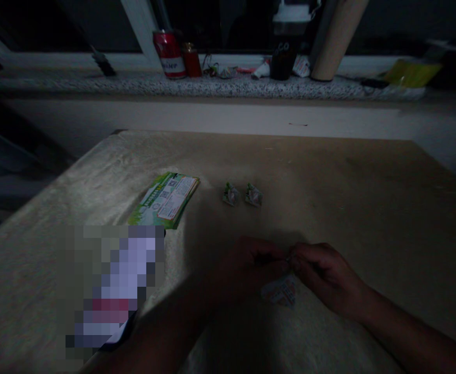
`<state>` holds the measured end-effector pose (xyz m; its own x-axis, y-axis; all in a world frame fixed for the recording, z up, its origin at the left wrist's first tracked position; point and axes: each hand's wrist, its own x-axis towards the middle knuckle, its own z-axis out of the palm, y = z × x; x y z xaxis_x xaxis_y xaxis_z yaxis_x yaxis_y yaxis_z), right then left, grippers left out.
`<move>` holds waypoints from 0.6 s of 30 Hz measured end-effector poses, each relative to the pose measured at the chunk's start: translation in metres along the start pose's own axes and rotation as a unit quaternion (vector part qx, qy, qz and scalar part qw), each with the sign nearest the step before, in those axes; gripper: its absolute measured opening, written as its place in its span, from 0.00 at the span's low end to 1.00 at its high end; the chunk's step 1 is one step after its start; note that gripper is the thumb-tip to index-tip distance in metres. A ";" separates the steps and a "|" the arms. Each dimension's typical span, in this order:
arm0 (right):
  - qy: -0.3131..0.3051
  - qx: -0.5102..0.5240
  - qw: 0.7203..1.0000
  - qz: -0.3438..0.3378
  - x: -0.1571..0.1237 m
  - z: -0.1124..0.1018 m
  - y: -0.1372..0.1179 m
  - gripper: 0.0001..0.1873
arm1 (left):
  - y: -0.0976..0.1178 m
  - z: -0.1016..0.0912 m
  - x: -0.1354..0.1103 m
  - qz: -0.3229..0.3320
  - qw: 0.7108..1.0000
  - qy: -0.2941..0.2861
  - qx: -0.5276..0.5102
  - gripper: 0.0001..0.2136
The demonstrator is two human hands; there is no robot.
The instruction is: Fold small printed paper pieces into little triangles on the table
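Observation:
My left hand point(257, 265) and my right hand point(321, 270) meet at the fingertips over the near part of the table. Both are closed in a pinch. What lies between the fingertips is small, dark and mostly hidden. Right below them shows a piece of printed paper point(280, 292) with coloured marks; whether it is held or lies on the table I cannot tell. Beyond my hands, two small crumpled pieces, green and whitish, sit side by side: a left one point(231, 194) and a right one point(253, 195).
A flat green printed packet point(165, 200) lies left of centre on the table point(348, 182). Near it is a lit, pixelated phone-like object point(122, 285). On the granite sill point(134, 85) stand a red can point(169, 54), an orange container point(192, 61) and a black cup point(283, 52).

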<state>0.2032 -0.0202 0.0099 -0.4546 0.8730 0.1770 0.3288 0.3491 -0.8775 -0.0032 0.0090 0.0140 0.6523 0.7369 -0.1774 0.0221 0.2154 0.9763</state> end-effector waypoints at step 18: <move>0.071 -0.210 0.962 -0.159 0.004 -0.002 0.001 0.16 | -0.004 -0.001 0.000 0.039 0.984 0.025 0.173 0.14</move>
<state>0.2034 -0.0159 0.0105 -0.4795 0.7263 0.4925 0.5102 0.6874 -0.5169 -0.0038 0.0091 0.0096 0.6235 0.7756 -0.0986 0.2368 -0.0671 0.9692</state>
